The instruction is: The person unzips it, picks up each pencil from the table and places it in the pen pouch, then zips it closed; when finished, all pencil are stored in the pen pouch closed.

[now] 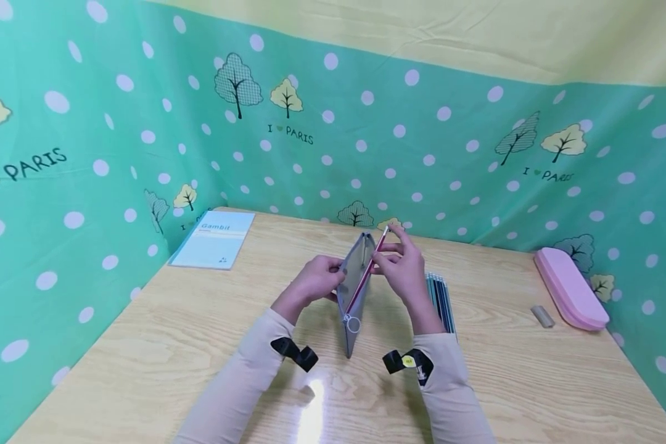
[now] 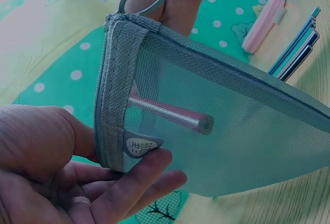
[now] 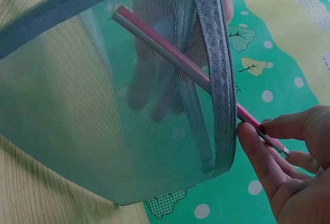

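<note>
A grey mesh zipper pouch (image 1: 351,290) stands on edge over the table, its zipped side gaping, a ring hanging at its near corner. My left hand (image 1: 317,279) grips the pouch by its left side; in the left wrist view the fingers (image 2: 136,177) lie against the mesh near a small label. My right hand (image 1: 404,266) pinches a dark red pencil (image 3: 250,118) near its white-tipped end. Through the mesh, the pencil's other end (image 2: 180,116) shows inside the pouch. Beside the right wrist lies a row of several dark and teal pencils (image 1: 441,302).
A pink pencil case (image 1: 570,288) lies at the table's right, with a small grey-brown eraser-like block (image 1: 542,316) beside it. A pale blue notebook (image 1: 213,239) sits at the back left. Green patterned cloth (image 1: 333,148) hangs behind the wooden table (image 1: 161,364).
</note>
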`<act>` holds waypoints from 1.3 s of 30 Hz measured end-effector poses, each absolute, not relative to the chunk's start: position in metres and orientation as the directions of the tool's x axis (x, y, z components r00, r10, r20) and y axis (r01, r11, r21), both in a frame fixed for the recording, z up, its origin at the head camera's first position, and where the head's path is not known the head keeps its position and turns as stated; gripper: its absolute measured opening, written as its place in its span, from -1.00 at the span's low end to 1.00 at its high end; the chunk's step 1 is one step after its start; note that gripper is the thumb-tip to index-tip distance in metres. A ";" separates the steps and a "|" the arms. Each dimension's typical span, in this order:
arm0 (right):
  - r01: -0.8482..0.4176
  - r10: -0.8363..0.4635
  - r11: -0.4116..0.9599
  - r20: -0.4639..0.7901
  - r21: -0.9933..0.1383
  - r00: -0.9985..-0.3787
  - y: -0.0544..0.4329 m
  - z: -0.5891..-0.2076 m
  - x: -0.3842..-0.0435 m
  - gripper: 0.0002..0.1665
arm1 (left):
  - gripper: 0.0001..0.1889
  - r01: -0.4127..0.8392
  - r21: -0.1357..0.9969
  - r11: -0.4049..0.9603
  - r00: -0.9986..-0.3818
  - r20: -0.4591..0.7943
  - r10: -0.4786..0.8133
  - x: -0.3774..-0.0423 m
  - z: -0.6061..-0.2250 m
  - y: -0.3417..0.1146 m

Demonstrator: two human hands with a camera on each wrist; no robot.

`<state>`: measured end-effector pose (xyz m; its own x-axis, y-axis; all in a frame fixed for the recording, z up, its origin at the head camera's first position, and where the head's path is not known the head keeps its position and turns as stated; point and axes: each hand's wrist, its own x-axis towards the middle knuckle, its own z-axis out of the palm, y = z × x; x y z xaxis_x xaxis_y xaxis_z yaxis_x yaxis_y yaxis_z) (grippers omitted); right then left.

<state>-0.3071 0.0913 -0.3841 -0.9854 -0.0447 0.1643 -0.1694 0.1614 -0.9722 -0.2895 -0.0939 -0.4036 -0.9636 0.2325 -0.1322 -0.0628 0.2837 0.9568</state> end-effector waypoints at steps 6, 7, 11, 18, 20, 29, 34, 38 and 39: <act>-0.175 -0.043 0.188 0.170 -0.967 -0.985 0.093 -0.385 -0.308 -0.15 | -0.54 -0.055 0.954 0.296 -0.967 -0.124 0.222 -0.289 -0.404 -0.093; -0.174 -0.043 0.193 0.169 -0.966 -0.985 0.093 -0.385 -0.307 -0.17 | -0.54 -0.051 0.953 0.298 -0.968 -0.121 0.221 -0.289 -0.404 -0.093; -0.169 -0.047 0.214 0.163 -0.962 -0.986 0.093 -0.385 -0.307 -0.20 | -0.55 -0.045 0.953 0.299 -0.968 -0.116 0.223 -0.289 -0.405 -0.093; -0.178 -0.054 0.254 0.170 -0.951 -0.984 0.093 -0.384 -0.307 -0.22 | -0.55 -0.042 0.961 0.275 -0.965 -0.110 0.238 -0.288 -0.407 -0.093; -0.188 -0.057 0.261 0.179 -0.947 -0.982 0.093 -0.384 -0.307 -0.26 | -0.55 -0.042 0.962 0.271 -0.965 -0.110 0.238 -0.287 -0.406 -0.093; -0.216 -0.053 0.253 0.209 -0.943 -0.976 0.095 -0.386 -0.307 -0.45 | -0.56 -0.037 0.955 0.293 -0.967 -0.109 0.232 -0.287 -0.406 -0.093; -0.227 -0.046 0.279 0.223 -0.933 -0.974 0.099 -0.387 -0.307 -0.56 | -0.58 -0.032 0.950 0.311 -0.965 -0.110 0.237 -0.287 -0.406 -0.092; -0.227 -0.063 0.290 0.218 -0.930 -0.974 0.105 -0.386 -0.306 -0.61 | -0.58 -0.041 0.949 0.313 -0.964 -0.119 0.236 -0.288 -0.406 -0.092; -0.224 -0.072 0.288 0.212 -0.931 -0.975 0.108 -0.385 -0.306 -0.61 | -0.58 -0.043 0.949 0.312 -0.964 -0.121 0.237 -0.288 -0.406 -0.092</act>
<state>-0.3062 0.1076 -0.3854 -0.9745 -0.0722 0.2123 -0.2241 0.2878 -0.9311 -0.2878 -0.0923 -0.4057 -0.9640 0.2367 -0.1214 -0.0429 0.3122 0.9491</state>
